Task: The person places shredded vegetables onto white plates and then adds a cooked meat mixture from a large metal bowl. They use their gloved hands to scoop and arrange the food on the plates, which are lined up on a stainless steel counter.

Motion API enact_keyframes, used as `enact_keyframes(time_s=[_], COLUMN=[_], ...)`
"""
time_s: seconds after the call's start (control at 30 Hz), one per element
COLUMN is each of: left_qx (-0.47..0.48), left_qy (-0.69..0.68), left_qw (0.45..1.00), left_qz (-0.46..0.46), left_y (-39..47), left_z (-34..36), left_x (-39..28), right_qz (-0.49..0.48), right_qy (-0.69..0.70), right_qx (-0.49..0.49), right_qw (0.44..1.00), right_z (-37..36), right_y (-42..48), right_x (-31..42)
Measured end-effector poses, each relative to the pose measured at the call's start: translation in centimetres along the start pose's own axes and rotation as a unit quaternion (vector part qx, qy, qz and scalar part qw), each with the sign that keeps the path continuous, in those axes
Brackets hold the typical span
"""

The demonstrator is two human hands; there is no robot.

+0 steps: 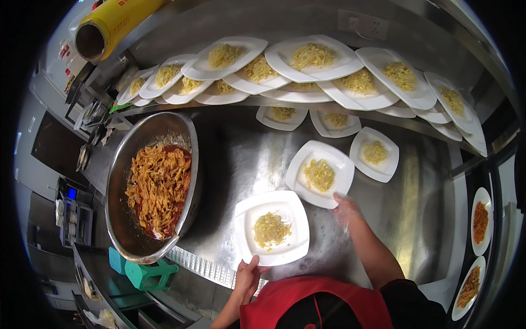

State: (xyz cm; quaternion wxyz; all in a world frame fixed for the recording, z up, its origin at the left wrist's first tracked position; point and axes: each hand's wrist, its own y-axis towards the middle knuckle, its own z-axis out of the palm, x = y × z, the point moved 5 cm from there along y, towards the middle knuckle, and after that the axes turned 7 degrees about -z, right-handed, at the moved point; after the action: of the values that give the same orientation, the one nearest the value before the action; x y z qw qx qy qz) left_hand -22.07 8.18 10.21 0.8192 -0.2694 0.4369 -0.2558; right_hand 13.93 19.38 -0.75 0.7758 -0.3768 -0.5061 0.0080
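My left hand (247,276) grips the near edge of a white square plate (242,211), thumb on top of the rim. A small heap of bean sprouts (271,230) lies in its middle. My right hand (346,210), in a clear thin glove, holds the near right corner of a second white plate (296,172), which bears bean sprouts (319,175) too. Whether these two plates rest on the steel counter (263,152) is hard to tell. On the left stands a large steel basin (117,222) of shredded, sauced food (158,185) in red oil.
A steel shelf (349,107) across the back carries several overlapping plates (230,72) of sprouts. Beneath its edge sit three more plates (374,176). A yellow cling-film roll (123,24) juts in above left. Two plates of reddish food (481,222) lie far right; a green stool (150,273) stands below left.
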Motion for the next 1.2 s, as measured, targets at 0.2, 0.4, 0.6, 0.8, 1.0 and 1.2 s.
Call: enact_keyframes(time_s=[0.2, 0.4, 0.6, 0.8, 1.0, 1.2], left_qx=[0.002, 0.011, 0.008, -0.034, -0.069, -0.071], left_qy=[0.013, 0.017, 0.020, -0.007, 0.003, -0.006], left_qw=[1.000, 1.000, 1.000, 0.999, 0.997, 0.997], left_qz=[-0.001, 0.001, 0.002, 0.011, 0.021, 0.038], left_y=[0.7, 0.3, -0.1, -1.4, -2.1, -3.1], left_z=[0.1, 0.8, 0.3, -2.5, -6.1, -9.2], left_x=[0.3, -0.1, -0.9, -1.3, -0.3, 1.9], right_qz=[-0.082, -0.101, -0.008, -0.091, -0.073, -0.036], right_qy=[0.153, 0.219, 0.204, 0.005, -0.081, -0.113], right_qx=[-0.054, -0.140, -0.006, 0.248, 0.424, 0.375], right_qw=[0.983, 0.960, 0.979, 0.965, 0.899, 0.920], right_z=[0.0, -0.6, -0.5, 13.9, 31.3, 41.5], right_y=[4.6, 8.3, 7.9, -5.1, -12.1, -14.7], right_x=[6.8, 9.1, 5.8, 7.3, 4.4, 1.7])
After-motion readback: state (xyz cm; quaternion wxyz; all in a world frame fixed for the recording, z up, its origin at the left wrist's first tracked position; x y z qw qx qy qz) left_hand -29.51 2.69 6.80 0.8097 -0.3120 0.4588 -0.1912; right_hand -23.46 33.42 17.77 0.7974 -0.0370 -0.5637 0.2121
